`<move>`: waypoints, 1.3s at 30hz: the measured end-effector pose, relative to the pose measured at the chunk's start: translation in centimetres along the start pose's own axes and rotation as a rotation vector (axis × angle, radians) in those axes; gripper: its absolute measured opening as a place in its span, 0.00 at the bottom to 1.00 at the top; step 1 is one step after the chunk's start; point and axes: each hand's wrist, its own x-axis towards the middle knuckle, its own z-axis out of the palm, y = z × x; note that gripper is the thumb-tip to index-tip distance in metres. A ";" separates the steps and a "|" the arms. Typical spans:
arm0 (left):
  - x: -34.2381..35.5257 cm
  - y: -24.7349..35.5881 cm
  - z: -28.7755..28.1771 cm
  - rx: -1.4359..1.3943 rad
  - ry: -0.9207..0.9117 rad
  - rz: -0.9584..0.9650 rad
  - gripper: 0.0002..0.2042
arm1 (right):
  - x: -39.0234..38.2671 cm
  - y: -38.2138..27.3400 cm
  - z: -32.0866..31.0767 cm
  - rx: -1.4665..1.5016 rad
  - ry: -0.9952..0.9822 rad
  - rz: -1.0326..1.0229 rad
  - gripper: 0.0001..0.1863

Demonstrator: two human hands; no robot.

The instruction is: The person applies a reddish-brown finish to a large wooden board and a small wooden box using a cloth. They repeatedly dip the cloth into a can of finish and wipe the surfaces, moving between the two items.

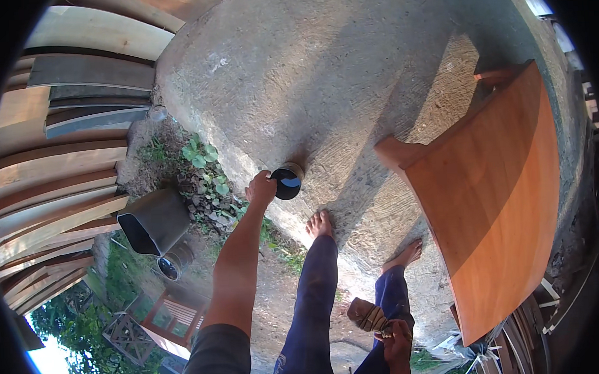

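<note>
My left hand reaches down to a small round can with dark liquid in it and grips its rim. The can stands on the concrete floor near its edge. My right hand hangs low beside my right leg, closed on a worn brush or rag with a brown, dirty head. My bare feet stand on the concrete just below the can.
An orange-brown wooden tabletop stands at the right. Planks are stacked at the left. A dark metal container and another can lie among weeds and dirt by the concrete's edge. Wooden frames lie lower left.
</note>
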 end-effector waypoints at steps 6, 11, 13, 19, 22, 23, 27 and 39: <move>0.8 0.5 0.5 0.031 -0.041 -0.011 0.17 | 0.7 0.2 0.0 0.151 0.003 0.064 0.07; 1.1 1.2 0.4 0.081 -0.011 0.024 0.15 | 1.1 0.0 0.5 0.122 0.020 0.042 0.07; 0.4 1.4 0.2 0.084 0.005 0.057 0.15 | 1.0 -0.5 0.9 0.122 0.020 0.035 0.07; -4.7 0.2 -5.1 0.062 0.054 -0.005 0.14 | -0.4 -4.3 3.5 0.077 -0.037 0.056 0.08; -8.9 1.0 -8.9 -0.003 0.054 0.003 0.14 | -1.8 -8.1 5.5 0.135 -0.062 0.023 0.06; -10.1 1.3 -9.5 0.005 0.045 -0.012 0.15 | -2.5 -9.9 6.4 0.136 -0.076 -0.013 0.06; -14.1 -0.7 -17.8 -0.102 0.142 -0.014 0.18 | -5.1 -16.5 13.0 0.185 -0.278 -0.172 0.06; -14.9 8.4 -31.6 0.271 -0.045 0.378 0.15 | -9.1 -34.7 20.4 0.252 -0.446 -0.310 0.11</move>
